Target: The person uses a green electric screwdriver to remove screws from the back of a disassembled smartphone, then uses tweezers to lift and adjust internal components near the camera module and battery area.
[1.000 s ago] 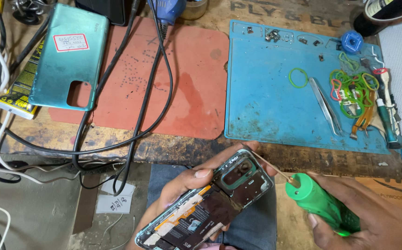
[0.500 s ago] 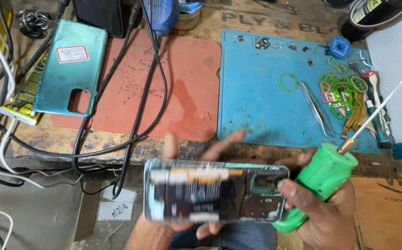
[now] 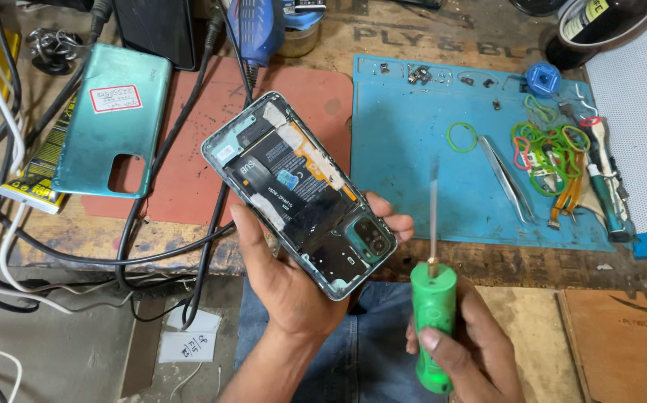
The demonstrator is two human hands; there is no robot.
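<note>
Presently, the opened phone (image 3: 301, 190), back cover off and dark battery and boards exposed, is held up above the front edge of the tabletop (image 3: 487, 261), tilted with its camera end low and toward the right. The left hand (image 3: 293, 287) cradles it from beneath: thumb along the lower left edge, fingers (image 3: 390, 220) curled over the right edge by the camera module. So the left hand is clasped on the phone.

The right hand (image 3: 465, 343) is wrapped round the handle of a green screwdriver (image 3: 434, 325), shaft pointing straight up; the tip looks blurred, so its bit type cannot be read. The shaft stands just beside the phone's camera end, apart from it.

Behind the phone lies a red mat (image 3: 181, 186); on it, at left, rests the teal back cover (image 3: 114, 130) with a white sticker. Black cables (image 3: 211, 216) run across the mat and off the tabletop edge.

To the right lies a blue work mat (image 3: 428, 186) carrying metal tweezers (image 3: 506, 179), a heap of green and orange rubber bands (image 3: 547, 157), small screws and a blue cap (image 3: 542, 78).
</note>
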